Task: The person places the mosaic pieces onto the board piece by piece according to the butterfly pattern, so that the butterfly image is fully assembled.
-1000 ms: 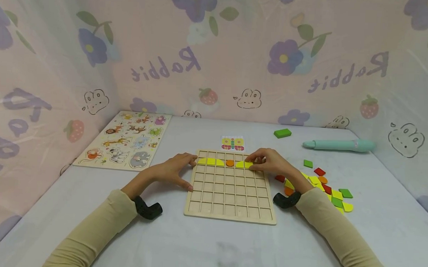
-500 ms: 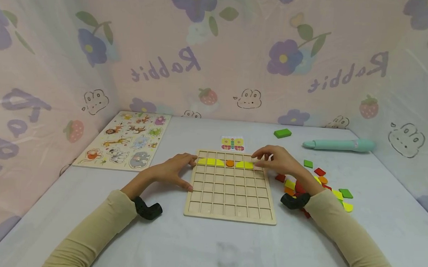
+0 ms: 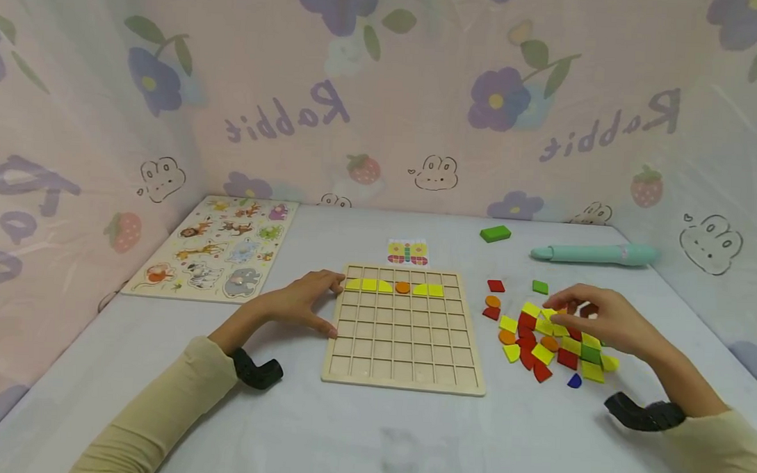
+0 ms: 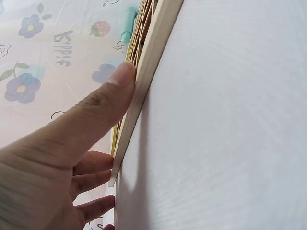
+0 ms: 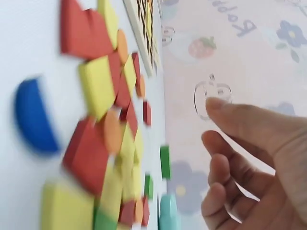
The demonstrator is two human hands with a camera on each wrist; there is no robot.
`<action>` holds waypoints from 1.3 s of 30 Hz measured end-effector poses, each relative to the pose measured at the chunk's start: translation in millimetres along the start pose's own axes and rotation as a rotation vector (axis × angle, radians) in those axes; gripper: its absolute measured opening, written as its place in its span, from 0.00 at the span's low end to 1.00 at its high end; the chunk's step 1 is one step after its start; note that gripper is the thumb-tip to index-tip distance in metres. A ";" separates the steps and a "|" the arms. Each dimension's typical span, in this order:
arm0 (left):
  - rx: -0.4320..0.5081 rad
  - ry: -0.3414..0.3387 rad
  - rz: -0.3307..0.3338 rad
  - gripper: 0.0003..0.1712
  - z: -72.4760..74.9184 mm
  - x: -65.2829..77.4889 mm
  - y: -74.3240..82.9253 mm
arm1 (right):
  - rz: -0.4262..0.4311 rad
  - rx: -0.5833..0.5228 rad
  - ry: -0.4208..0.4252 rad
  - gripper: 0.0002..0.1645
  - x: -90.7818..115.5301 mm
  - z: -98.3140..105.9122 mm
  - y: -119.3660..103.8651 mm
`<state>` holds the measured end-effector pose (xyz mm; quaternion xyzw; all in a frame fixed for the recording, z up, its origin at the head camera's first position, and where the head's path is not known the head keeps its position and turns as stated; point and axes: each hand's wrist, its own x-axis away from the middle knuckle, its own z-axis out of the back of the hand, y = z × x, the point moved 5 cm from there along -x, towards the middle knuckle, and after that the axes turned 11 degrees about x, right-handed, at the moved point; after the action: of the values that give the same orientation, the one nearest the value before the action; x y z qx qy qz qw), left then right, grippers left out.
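Observation:
A wooden grid board (image 3: 406,342) lies flat on the table. In its second row from the top are yellow pieces (image 3: 368,285) at the left, an orange disc (image 3: 402,287), and two more yellow pieces (image 3: 428,290). My left hand (image 3: 301,300) rests against the board's left edge, thumb and fingers spread; in the left wrist view the thumb (image 4: 103,103) touches the rim. My right hand (image 3: 607,317) is over a loose pile of coloured pieces (image 3: 543,353). The right wrist view shows its fingers (image 5: 218,141) loosely bent, apart from the thumb, with nothing between them.
A small butterfly pattern card (image 3: 408,252) lies behind the board. An animal puzzle board (image 3: 212,248) is at the back left. At the back right are a green block (image 3: 495,233) and a mint-coloured pen-shaped device (image 3: 593,254). A blue half-round piece (image 3: 574,380) sits nearest in the pile.
My right hand has let go of a yellow piece on the board and moved right, over the pile. The left hand stays at the board's edge. The head view has shifted slightly.

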<state>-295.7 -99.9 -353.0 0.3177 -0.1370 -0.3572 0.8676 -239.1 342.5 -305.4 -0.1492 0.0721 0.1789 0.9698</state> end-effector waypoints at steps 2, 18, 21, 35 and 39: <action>-0.001 0.001 0.001 0.43 0.2 0.4 -0.1 | -0.020 0.017 0.006 0.13 16.2 3.8 12.2; 0.011 -0.004 0.011 0.46 2.6 -0.1 1.7 | -0.238 0.100 -0.169 0.28 71.0 -15.6 69.6; 0.017 -0.007 0.019 0.45 2.3 0.2 2.1 | -0.235 0.107 -0.157 0.26 70.4 -15.8 70.7; 0.027 -0.007 0.020 0.44 1.0 1.1 0.8 | -0.214 0.112 -0.133 0.23 68.7 -14.4 70.8; 0.022 -0.010 0.020 0.44 0.2 0.4 -0.5 | -0.140 0.124 -0.072 0.20 59.7 -6.8 61.5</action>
<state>-295.8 -100.6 -353.1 0.3242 -0.1485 -0.3483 0.8669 -207.0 414.6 -339.5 -0.0872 0.0372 0.1112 0.9893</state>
